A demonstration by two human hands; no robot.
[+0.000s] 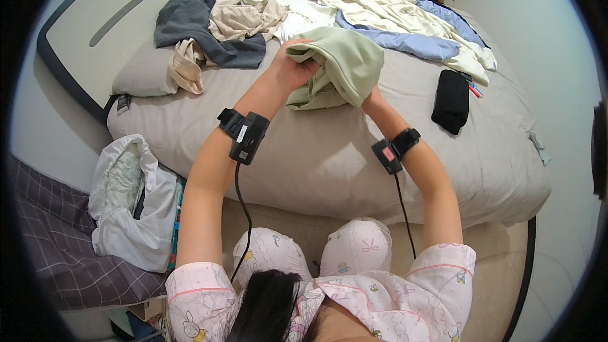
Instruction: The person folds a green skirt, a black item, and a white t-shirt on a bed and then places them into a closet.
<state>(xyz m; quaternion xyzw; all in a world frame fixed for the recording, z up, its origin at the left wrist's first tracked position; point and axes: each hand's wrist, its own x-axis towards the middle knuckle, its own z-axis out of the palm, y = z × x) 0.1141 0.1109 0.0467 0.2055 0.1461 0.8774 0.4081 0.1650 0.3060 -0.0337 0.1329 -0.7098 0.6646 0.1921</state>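
Above the near part of the bed, a bunched light green garment (346, 64) is held up between my two hands. My left hand (299, 66) grips its left side, with the fingers partly inside a fold of the cloth. My right hand (372, 99) is at the lower right of the garment; its fingers are hidden behind the fabric, so its grip cannot be seen. Each forearm wears a black strapped device with a cable. The garment hangs in loose folds over the beige bed sheet (304, 152).
Behind lie a dark grey garment (185, 21), beige cloth (242, 14), cream cloth (370, 4) and a blue garment (408, 42). A folded black cloth (450, 102) and pens (475, 90) are at right. A white fabric bag (159, 228) stands at lower left.
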